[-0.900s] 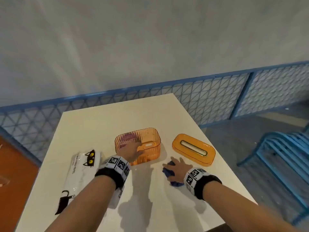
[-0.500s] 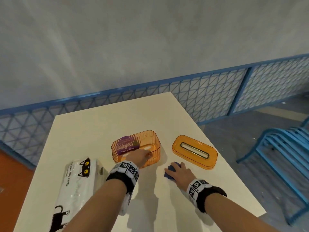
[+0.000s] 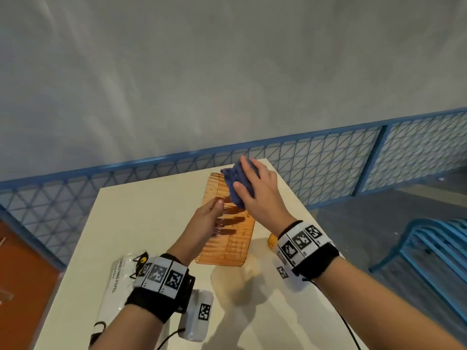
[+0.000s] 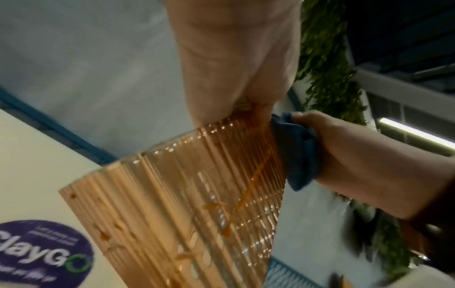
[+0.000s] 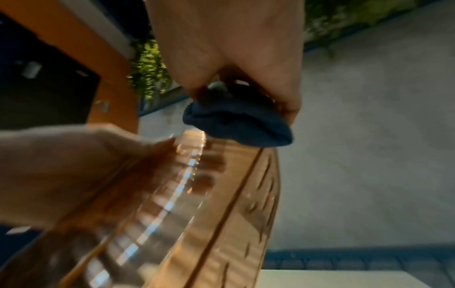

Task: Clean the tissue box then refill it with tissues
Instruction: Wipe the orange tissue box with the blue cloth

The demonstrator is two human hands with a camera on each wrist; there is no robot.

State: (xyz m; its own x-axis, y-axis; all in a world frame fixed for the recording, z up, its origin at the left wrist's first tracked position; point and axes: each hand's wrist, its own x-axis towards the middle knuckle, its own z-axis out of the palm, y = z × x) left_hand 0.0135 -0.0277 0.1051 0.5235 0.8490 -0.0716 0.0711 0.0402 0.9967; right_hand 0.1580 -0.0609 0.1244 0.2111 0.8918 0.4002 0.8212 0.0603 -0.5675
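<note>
head view is showing, nearest, the pack of tissues [image 3: 116,294] lying unopened along the table's [image 3: 156,213] near left edge, partly under the left wrist. a moment ago the tissue box [image 3: 227,238] was sitting on the table with the left hand [image 3: 204,218] reaching into it and the right hand [image 3: 260,193] resting on the cloth [image 3: 236,183] beside it; now the box is being held up off the table, tipped on end, and the cloth is meeting its far upper end. i am judging that cleaning is only just starting and refilling is waiting. the left hand is gripping the box's side wall, thumb outside and fingers [image 3: 227,231] showing dark through the ribbed plastic inside. the right hand is clenching the bunched cloth, thumb and fingers wrapped over it, pressing it to the box. the lid [image 3: 272,240] is peeking out behind the right wrist near the table's right edge.
</note>
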